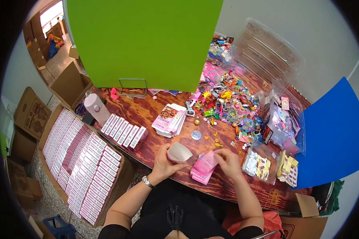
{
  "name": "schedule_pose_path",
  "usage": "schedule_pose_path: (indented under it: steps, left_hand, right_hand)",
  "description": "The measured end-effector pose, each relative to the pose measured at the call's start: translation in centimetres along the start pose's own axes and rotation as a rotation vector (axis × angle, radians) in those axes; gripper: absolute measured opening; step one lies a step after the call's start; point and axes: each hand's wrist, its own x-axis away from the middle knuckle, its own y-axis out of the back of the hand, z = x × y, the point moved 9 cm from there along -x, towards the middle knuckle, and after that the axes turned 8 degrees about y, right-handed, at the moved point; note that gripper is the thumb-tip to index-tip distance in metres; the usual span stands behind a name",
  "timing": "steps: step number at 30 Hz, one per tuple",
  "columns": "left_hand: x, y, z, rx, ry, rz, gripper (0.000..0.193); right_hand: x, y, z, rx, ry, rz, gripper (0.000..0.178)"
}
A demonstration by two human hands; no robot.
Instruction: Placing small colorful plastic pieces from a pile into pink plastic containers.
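Note:
My left hand [163,164] is wrapped round a small opened carton [180,152], its mouth tilted up to show a pale inside. My right hand [228,162] pinches the edge of a pink card [207,162], lifted partly over a stack of pink cards [202,177] near the table's front edge. Beyond my left hand lies a pile of flattened pink-and-white cartons [169,119]. Just past my hands are a round shiny disc [196,135] and a few small trinkets [217,143].
A row of closed pink cartons [123,132] stands at left by a pink bottle [96,108]. Left of the table, a big cardboard box [125,171] holds many more. Trinkets [231,97] heap at the back right, near clear bins [299,135]. A green panel [143,44] rises behind.

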Motion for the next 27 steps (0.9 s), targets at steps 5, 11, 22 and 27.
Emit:
schedule_pose_path:
  steps: [5, 11, 22, 27]
  left_hand:
    - [0.0, -0.3, -1.1, -0.111, -0.047, -0.061, 0.077]
    - [0.4, -0.9, -1.2, -0.133, -0.056, -0.067, 0.079]
    - [1.2, -0.8, -1.8, -0.248, -0.085, 0.025, 0.078]
    - [0.8, -0.8, -1.0, -0.159, -0.009, 0.006, 0.079]
  right_hand:
    - [-0.3, 3.1, 4.2, -0.600, -0.010, -0.270, 0.011]
    - [-1.1, 2.2, 13.6, 0.120, 0.571, -0.364, 0.018]
    - [-1.7, 1.6, 11.4, 0.010, 0.431, -0.386, 0.018]
    - [-1.4, 1.4, 11.1, 0.024, 0.409, -0.362, 0.019]
